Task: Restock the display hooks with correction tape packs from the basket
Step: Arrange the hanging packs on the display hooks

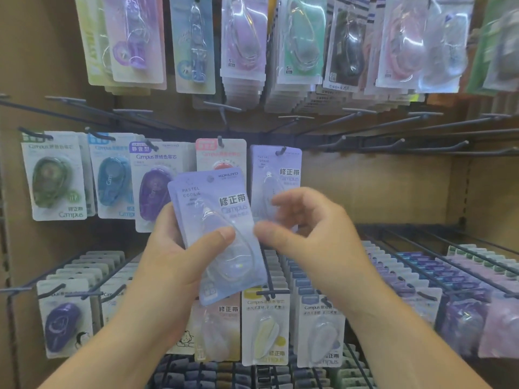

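Observation:
My left hand (179, 256) grips a small stack of pale lilac correction tape packs (216, 220), thumb pressed across the front blister. Just to the right of the stack, my right hand (303, 234) hovers blurred, its fingers loosely curled and nothing in them. Behind it one matching lilac pack (276, 175) hangs on a display hook (280, 151) in the middle row. The basket is out of view.
To the right of the lilac pack, several bare hooks (393, 143) stick out. Green, blue, purple and pink packs (53, 175) hang at middle left. Full rows of packs fill the top hooks (244, 46) and the lower hooks (407, 270). The brown back panel (379, 189) shows at right.

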A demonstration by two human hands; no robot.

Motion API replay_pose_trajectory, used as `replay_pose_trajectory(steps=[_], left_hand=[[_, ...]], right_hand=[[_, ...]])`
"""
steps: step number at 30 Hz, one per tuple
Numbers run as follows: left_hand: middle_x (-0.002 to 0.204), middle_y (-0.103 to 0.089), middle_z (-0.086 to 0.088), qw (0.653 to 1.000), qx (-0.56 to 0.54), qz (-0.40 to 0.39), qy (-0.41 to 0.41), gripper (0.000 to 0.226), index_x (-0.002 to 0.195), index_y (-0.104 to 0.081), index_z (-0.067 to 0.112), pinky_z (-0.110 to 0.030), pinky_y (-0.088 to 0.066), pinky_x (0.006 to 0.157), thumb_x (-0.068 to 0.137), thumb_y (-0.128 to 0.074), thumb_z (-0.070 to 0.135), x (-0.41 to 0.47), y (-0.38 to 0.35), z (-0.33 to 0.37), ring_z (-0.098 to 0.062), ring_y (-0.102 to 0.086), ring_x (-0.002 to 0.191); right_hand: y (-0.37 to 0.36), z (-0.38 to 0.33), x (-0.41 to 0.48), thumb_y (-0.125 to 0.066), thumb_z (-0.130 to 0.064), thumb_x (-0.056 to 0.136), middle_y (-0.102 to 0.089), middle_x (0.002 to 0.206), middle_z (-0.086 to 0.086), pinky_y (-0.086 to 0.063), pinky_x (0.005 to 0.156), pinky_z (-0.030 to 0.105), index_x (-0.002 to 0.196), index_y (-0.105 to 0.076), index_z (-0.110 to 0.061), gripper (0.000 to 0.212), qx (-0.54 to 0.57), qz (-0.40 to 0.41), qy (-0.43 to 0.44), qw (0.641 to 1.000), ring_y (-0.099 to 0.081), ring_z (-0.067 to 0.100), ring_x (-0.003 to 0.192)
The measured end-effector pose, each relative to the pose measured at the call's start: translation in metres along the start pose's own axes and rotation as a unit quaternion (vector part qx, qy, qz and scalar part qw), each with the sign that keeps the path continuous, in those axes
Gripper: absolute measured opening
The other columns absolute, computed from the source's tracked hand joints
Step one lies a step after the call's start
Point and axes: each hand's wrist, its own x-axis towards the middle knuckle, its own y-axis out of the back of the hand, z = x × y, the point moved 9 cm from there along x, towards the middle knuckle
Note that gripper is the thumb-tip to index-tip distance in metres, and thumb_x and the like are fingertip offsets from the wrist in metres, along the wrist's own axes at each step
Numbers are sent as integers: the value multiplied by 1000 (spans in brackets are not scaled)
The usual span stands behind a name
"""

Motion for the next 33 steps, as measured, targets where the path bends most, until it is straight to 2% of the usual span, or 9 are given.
replay_pose_trajectory(steps=[3,6,8,12,18,22,26,30,33], left_hand=[[119,-78,-7,1000,-14,-12,0,69,129,-62,25,-52,-66,76,64,-87,25,-1,-8,-2,-34,-78,103],[118,-78,-5,1000,-21,-10,-16,74,129,-61,24,-47,-67,76,61,-90,30,-2,-14,1,-30,-78,104],[120,-78,-3,999,-29,-18,-25,69,130,-60,25,-41,-66,75,68,-89,31,-3,-18,4,-29,-78,105],[122,-78,0,998,-46,-45,-20,56,134,-58,29,-35,-65,72,80,-71,28,-6,-25,4,-25,-77,107],[124,-77,1,997,-35,-64,-19,63,138,-56,35,-34,-65,75,85,-78,10,-9,-28,1,-25,-77,109],[125,-77,3,998,-1,-44,-43,62,137,-56,33,-33,-63,89,85,-78,6,-9,-23,1,-21,-75,114],[119,-78,6,999,17,0,-42,64,129,-60,33,-33,-62,82,75,-85,10,-5,-8,1,-17,-75,111],[118,-78,7,999,28,10,-44,65,130,-60,33,-37,-58,84,74,-86,12,-3,-4,5,-15,-75,109],[119,-78,6,998,27,12,-49,58,131,-60,31,-41,-57,88,76,-72,17,-4,-2,7,-15,-75,110]], right_hand=[[-25,-5,-16,-92,-46,68,-75,101,-10,-61,79,32,106,-70,-34,46,4,-96,-17,995,-71,10,93],[-25,-8,-19,-90,-35,75,-77,100,-10,-62,79,36,107,-72,-30,37,24,-91,-15,995,-73,11,90],[-24,-6,-20,-88,-34,77,-77,99,-8,-63,79,41,107,-73,-29,33,41,-87,-16,995,-74,15,89],[-20,0,-21,-84,-30,81,-78,104,-2,-62,86,49,110,-72,-23,32,91,-81,-25,992,-75,20,96],[-11,8,-17,-74,-31,80,-79,106,1,-60,82,32,116,-67,-15,40,171,-68,-41,982,-75,18,99],[-5,6,-14,-70,-27,89,-79,105,-1,-61,77,33,120,-62,-19,32,147,-44,-14,988,-76,17,97],[11,10,-3,-62,-23,100,-77,103,-3,-58,61,30,118,-61,-26,18,126,8,-14,992,-76,17,92],[16,16,8,-58,-23,104,-76,108,-6,-59,61,29,121,-61,-27,18,101,29,-23,994,-75,15,94],[16,22,13,-58,-24,104,-76,105,-7,-61,61,31,119,-61,-28,17,81,39,-31,995,-76,13,92]])
